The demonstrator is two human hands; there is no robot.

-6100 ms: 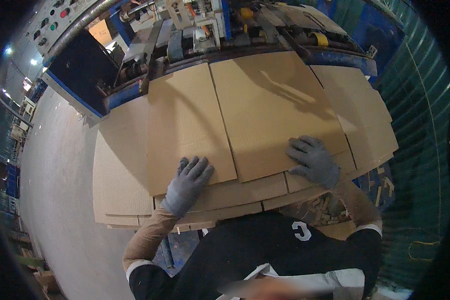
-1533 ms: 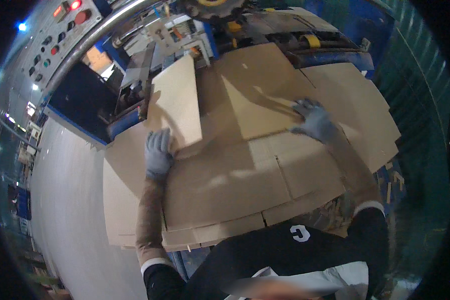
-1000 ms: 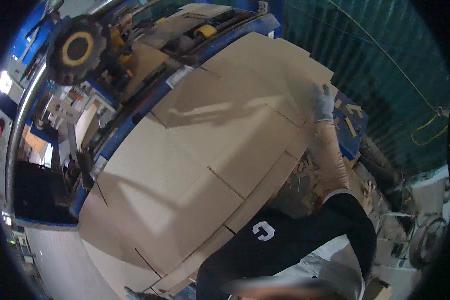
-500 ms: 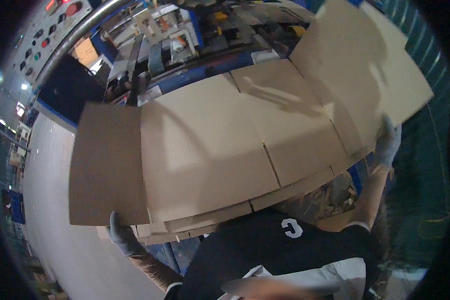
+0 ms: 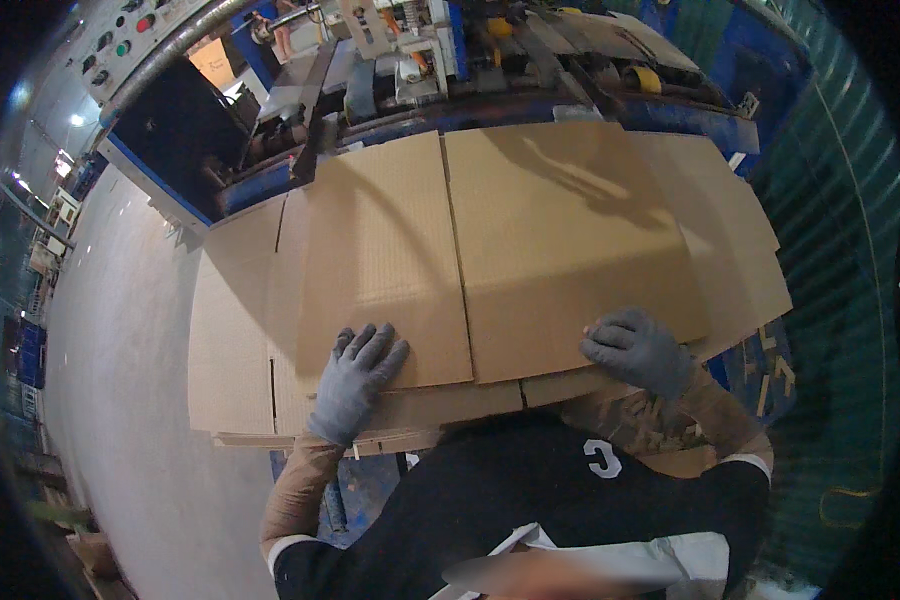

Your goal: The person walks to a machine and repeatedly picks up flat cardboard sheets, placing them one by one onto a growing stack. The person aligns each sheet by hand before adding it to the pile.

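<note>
A brown corrugated cardboard sheet [image 5: 570,230] lies in front of me with its two outer panels folded inward. Their edges meet at a narrow dark seam left of the middle. My left hand [image 5: 358,380], in a grey glove, rests with spread fingers on the near edge of the left panel [image 5: 380,240]. On the near right part of the folded sheet lies my right hand [image 5: 638,350], also gloved, palm down with its fingers fairly close together. Neither hand grips anything. More flat cardboard sheets [image 5: 232,330] stick out beneath on both sides.
A blue machine [image 5: 370,125] with belts and rollers stands just beyond the cardboard. At the upper left is a control panel [image 5: 120,45] with coloured buttons. A green corrugated wall [image 5: 830,300] runs along the right. Cardboard scraps [image 5: 660,420] lie below the near right edge.
Both outer panels, raised or spread outward before, are now folded flat over the middle. My hands have moved inward from the outer edges and lie on top of the folded panels.
</note>
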